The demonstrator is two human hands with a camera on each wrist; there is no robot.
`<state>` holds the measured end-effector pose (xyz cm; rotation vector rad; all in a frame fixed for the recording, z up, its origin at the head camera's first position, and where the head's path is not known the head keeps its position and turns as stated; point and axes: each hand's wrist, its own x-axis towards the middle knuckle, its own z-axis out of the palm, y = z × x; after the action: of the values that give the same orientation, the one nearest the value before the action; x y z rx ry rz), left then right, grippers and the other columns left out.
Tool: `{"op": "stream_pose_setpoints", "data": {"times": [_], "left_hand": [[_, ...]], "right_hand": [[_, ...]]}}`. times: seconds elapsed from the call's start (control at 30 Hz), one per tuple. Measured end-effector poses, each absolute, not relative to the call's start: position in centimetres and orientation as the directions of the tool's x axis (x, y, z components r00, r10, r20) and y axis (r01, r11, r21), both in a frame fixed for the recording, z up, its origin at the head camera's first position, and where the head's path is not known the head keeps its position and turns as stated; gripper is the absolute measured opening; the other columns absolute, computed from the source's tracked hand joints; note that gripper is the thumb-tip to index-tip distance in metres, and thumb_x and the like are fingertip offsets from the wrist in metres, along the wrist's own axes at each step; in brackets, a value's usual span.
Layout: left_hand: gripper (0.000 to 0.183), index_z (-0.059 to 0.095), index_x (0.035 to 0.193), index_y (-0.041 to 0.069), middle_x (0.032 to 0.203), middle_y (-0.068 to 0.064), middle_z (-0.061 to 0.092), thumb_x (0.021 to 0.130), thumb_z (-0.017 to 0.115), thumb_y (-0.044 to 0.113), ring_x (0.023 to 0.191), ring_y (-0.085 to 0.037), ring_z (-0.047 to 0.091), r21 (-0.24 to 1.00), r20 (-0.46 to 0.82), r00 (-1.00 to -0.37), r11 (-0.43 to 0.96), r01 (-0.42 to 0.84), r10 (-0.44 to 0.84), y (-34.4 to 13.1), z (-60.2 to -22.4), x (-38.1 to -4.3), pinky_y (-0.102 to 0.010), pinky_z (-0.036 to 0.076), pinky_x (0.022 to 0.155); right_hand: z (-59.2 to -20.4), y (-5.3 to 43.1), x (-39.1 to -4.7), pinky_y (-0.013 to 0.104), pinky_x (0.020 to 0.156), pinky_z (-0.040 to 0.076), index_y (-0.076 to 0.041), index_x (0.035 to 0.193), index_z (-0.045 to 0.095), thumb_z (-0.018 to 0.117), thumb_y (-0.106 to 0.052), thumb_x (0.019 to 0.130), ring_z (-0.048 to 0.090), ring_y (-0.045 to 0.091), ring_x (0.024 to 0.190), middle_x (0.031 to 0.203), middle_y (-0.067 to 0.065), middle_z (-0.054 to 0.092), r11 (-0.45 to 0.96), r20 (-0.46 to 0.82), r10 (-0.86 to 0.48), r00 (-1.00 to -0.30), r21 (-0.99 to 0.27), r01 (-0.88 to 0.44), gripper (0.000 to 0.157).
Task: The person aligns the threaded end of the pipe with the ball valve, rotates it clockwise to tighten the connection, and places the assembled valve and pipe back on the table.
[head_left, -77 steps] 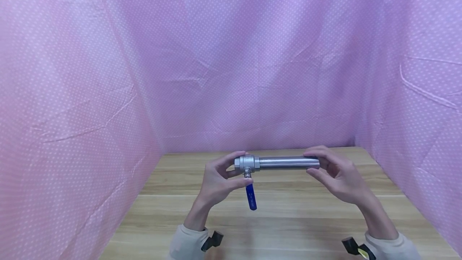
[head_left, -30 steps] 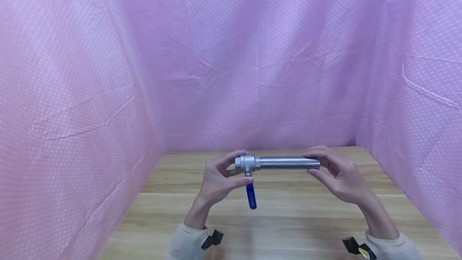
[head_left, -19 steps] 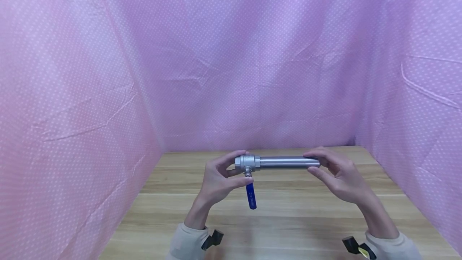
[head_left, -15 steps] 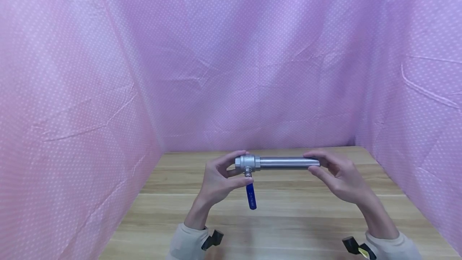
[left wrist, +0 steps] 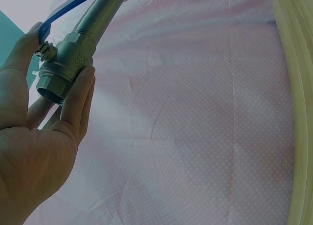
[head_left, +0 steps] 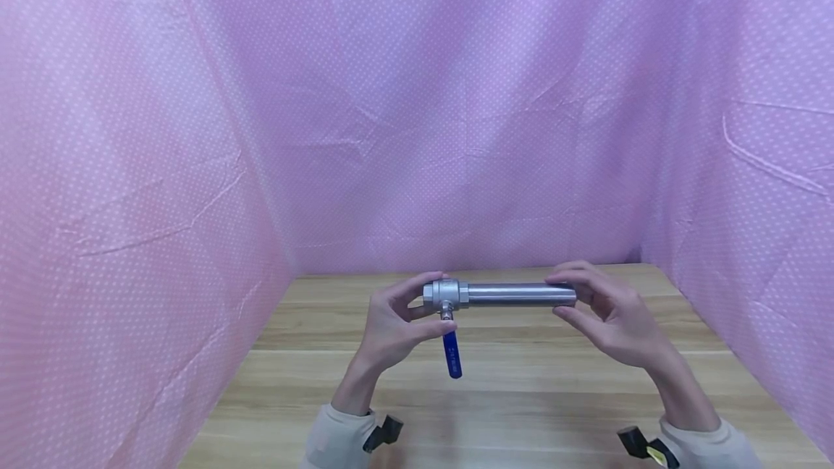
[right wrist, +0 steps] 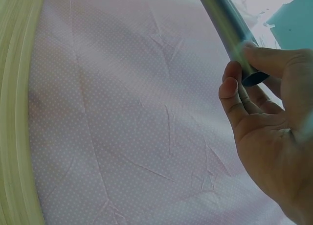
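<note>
A metal ball valve (head_left: 447, 294) with a blue lever handle (head_left: 452, 355) is joined to a straight steel pipe (head_left: 511, 294), the two lying in one line, level, above the table. My left hand (head_left: 394, 328) holds the valve, thumb on the base of the lever and fingers behind the body. In the left wrist view the valve's open hexagonal end (left wrist: 53, 88) faces my palm. The pipe's free end is pinched between the thumb and fingers of my right hand (head_left: 615, 317). The right wrist view shows the hollow pipe end (right wrist: 254, 78) between those fingertips.
Below the hands lies a wood-grain table (head_left: 521, 411). Pink dotted cloth (head_left: 456, 129) hangs behind it and along both sides. Black camera mounts (head_left: 384, 433) sit at both wrists, by light sleeves (head_left: 339, 440).
My right thumb and fingers shift slightly around the pipe's end, the thumb rising and then dropping back lower. The left hand, valve and lever stay nearly where they were.
</note>
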<state>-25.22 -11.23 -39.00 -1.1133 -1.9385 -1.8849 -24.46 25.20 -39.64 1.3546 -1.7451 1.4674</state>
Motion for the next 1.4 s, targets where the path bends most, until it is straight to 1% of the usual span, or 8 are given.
{"op": "stream_pose_setpoints", "data": {"times": [0.13,0.47,0.8,0.9,1.03,1.2,1.3,1.4], "left_hand": [[0.069,0.071,0.145,-0.002,0.144,-0.030,0.072,0.080,0.093,-0.011,0.127,-0.013,0.075,0.770,0.620,-0.698,-0.106,0.629,0.359,-11.2,-39.0,-25.1,-0.043,0.069,0.109],[0.068,0.071,0.145,-0.002,0.143,-0.030,0.073,0.080,0.093,-0.010,0.128,-0.014,0.075,0.766,0.622,-0.696,-0.095,0.635,0.359,-11.2,-39.0,-25.1,-0.043,0.069,0.109],[0.068,0.071,0.145,-0.002,0.143,-0.030,0.072,0.081,0.094,-0.010,0.127,-0.014,0.075,0.763,0.626,-0.689,-0.106,0.638,0.364,-11.2,-39.1,-25.1,-0.043,0.070,0.109],[0.068,0.071,0.145,-0.002,0.143,-0.031,0.072,0.081,0.093,-0.010,0.126,-0.014,0.075,0.765,0.625,-0.691,-0.106,0.636,0.364,-11.2,-39.1,-25.1,-0.043,0.070,0.109],[0.068,0.071,0.145,-0.002,0.143,-0.030,0.072,0.081,0.093,-0.010,0.127,-0.013,0.075,0.772,0.615,-0.701,-0.097,0.628,0.360,-11.2,-39.1,-25.1,-0.043,0.069,0.109],[0.068,0.071,0.144,-0.003,0.143,-0.030,0.073,0.080,0.093,-0.010,0.127,-0.012,0.075,0.772,0.614,-0.704,-0.087,0.630,0.356,-11.1,-39.1,-25.1,-0.042,0.069,0.110],[0.069,0.071,0.145,-0.003,0.143,-0.030,0.072,0.080,0.093,-0.011,0.127,-0.012,0.075,0.771,0.616,-0.703,-0.085,0.632,0.356,-11.1,-39.1,-25.1,-0.042,0.069,0.110],[0.069,0.070,0.145,-0.003,0.144,-0.030,0.072,0.080,0.093,-0.011,0.129,-0.012,0.074,0.771,0.615,-0.704,-0.085,0.631,0.355,-11.2,-39.1,-25.1,-0.042,0.069,0.110]], "right_hand": [[-39.6,25.2,-24.5,0.020,0.103,0.068,0.023,0.135,0.062,0.071,0.041,0.077,0.074,0.013,0.119,0.135,0.021,0.069,-0.057,0.843,-0.375,-0.387,-0.438,-0.897,0.061],[-39.6,25.1,-24.4,0.016,0.091,0.066,0.020,0.133,0.065,0.071,0.041,0.074,0.073,0.011,0.109,0.127,0.017,0.073,-0.004,0.847,-0.360,-0.392,-0.422,-0.907,0.062],[-39.8,25.1,-24.2,0.021,0.065,0.055,0.016,0.132,0.069,0.070,0.039,0.077,0.064,0.009,0.092,0.118,0.006,0.074,0.064,0.847,-0.337,-0.413,-0.417,-0.907,0.060],[-39.8,25.1,-24.0,0.020,0.057,0.050,0.012,0.132,0.071,0.071,0.037,0.078,0.060,0.005,0.081,0.113,0.001,0.073,0.126,0.841,-0.328,-0.430,-0.412,-0.902,0.060],[-39.7,25.3,-23.6,0.017,0.048,0.044,0.005,0.133,0.073,0.073,0.032,0.082,0.052,0.000,0.065,0.098,-0.005,0.070,0.213,0.812,-0.330,-0.482,-0.433,-0.876,0.058],[-39.6,25.4,-23.4,0.018,0.047,0.047,0.006,0.133,0.072,0.073,0.031,0.085,0.058,0.000,0.066,0.093,-0.010,0.071,0.236,0.784,-0.335,-0.523,-0.467,-0.852,0.054],[-39.7,25.3,-23.7,0.018,0.050,0.049,0.013,0.132,0.069,0.072,0.035,0.081,0.062,0.001,0.072,0.104,-0.002,0.073,0.155,0.809,-0.335,-0.483,-0.458,-0.875,0.056],[-39.7,25.3,-24.0,0.015,0.066,0.060,0.017,0.134,0.066,0.070,0.039,0.078,0.070,0.005,0.089,0.121,0.010,0.073,0.056,0.829,-0.346,-0.440,-0.450,-0.891,0.060]]}}
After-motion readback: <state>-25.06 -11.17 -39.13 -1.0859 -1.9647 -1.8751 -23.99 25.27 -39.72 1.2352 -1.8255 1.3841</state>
